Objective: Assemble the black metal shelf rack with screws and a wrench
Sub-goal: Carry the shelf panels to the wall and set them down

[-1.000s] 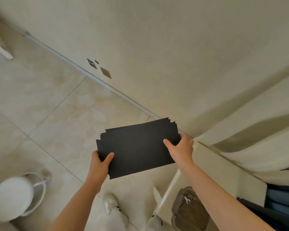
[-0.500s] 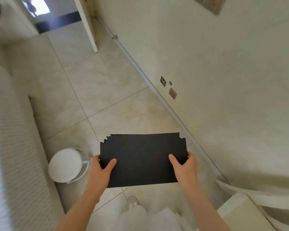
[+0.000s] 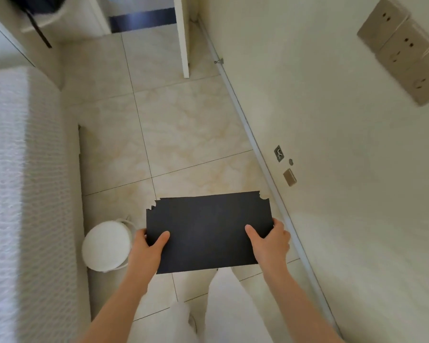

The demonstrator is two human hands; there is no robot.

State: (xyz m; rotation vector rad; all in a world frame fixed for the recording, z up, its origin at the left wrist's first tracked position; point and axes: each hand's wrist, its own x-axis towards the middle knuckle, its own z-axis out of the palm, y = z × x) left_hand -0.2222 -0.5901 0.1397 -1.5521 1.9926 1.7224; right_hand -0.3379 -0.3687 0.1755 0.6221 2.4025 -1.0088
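A stack of flat black metal shelf panels (image 3: 208, 229) with notched corners is held level above the tiled floor, in front of my body. My left hand (image 3: 148, 246) grips its left short edge, thumb on top. My right hand (image 3: 270, 240) grips the right short edge the same way. No screws or wrench are in sight.
A white round lidded bin (image 3: 106, 245) stands on the floor just left of the panels. A white textured bed edge (image 3: 22, 194) fills the left side. The wall (image 3: 332, 144) with its sockets runs along the right, and an open door (image 3: 182, 35) is far ahead. My white-trousered legs are below.
The view has swung left, away from the white table with the grey parts bag, toward the doorway. Both hands keep the same grip on the panels, now held level.
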